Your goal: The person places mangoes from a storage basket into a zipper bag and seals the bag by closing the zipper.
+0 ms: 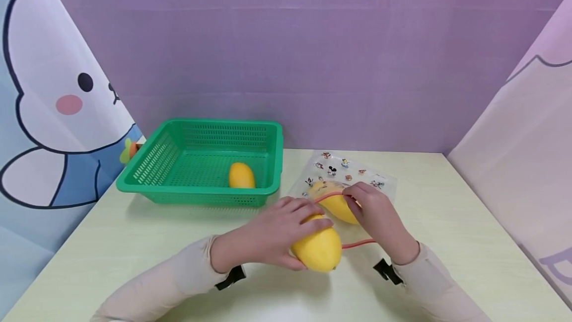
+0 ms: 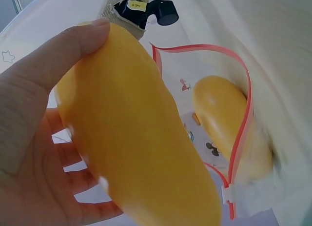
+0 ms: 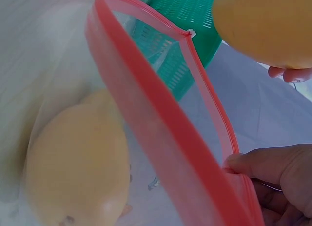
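A yellow mango [image 1: 318,248] is gripped by my left hand [image 1: 279,232], thumb and fingers spread round it, just in front of the bag's mouth. My right hand [image 1: 373,212] pinches the red zip edge [image 3: 204,172] of a clear zip bag [image 1: 357,168] printed with small cartoon figures. The bag's mouth stands open, as the left wrist view shows, with a white slider [image 2: 227,194] at one end of the red edge. Inside the bag lies another mango [image 2: 222,113], also seen through the plastic in the right wrist view.
A green plastic basket [image 1: 201,194] stands at the back left of the pale table [image 1: 447,212], with one mango [image 1: 242,175] in it. A purple cloth [image 1: 313,58] hangs behind the table, and printed cloths hang at both sides.
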A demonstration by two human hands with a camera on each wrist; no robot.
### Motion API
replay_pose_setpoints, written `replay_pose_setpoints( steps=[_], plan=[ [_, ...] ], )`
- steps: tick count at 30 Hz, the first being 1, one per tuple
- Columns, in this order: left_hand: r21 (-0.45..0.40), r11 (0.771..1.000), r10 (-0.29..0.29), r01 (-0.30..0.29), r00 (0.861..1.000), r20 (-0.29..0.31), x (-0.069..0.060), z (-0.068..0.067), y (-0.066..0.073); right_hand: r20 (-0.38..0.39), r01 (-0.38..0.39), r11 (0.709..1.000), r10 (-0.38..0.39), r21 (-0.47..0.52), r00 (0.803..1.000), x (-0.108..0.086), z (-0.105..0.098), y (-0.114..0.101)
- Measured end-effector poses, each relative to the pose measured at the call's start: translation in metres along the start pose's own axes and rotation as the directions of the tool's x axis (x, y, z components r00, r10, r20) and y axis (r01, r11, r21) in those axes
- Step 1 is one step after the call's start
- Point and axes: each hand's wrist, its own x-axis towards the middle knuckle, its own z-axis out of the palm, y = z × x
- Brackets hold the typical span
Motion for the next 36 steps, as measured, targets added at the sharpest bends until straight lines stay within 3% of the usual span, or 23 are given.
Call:
replay_pose_setpoints(
  steps=[9, 21, 36],
  plan=[
    [-0.015, 1.0, 0.024, -0.023, 0.999, 0.023, 0.006, 0.006, 0.005, -0.009, 0.011, 1.0, -0.011, 0.005, 1.0, -0.002, 0.001, 0.001],
    [0.028, 0.996, 0.081, -0.08, 0.997, -0.016, 0.012, 0.016, 0.009, -0.02, 0.022, 1.0, -0.022, 0.005, 1.0, -0.002, 0.002, 0.001],
    [0.025, 0.991, 0.129, -0.129, 0.992, -0.001, 0.021, 0.029, 0.015, -0.049, 0.049, 0.999, -0.048, 0.011, 0.998, 0.0, 0.002, 0.003]
  ],
)
